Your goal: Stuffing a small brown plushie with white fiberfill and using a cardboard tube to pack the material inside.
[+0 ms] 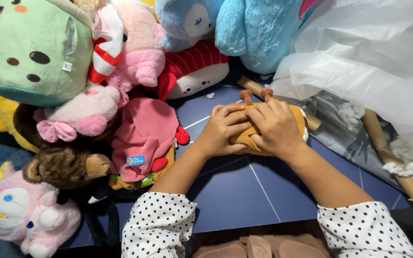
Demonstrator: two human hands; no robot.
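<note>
Both of my hands press together on a small orange-tan plush toy [244, 136] with two little brown horns, lying on a dark blue mat [244, 191]. My left hand [222, 130] grips its near left side, fingers curled over the fabric. My right hand [276, 128] covers the top and right side, hiding most of the toy. A white patch of the toy shows at its right end. My sleeves are white with black dots.
A heap of plush toys fills the left and back: a green one [34, 50], pink ones [144, 134], a brown monkey [65, 167], a blue one [259, 33]. A clear plastic bag [374, 62], cardboard tubes [388, 153] and white stuffing tufts [407, 165] lie right.
</note>
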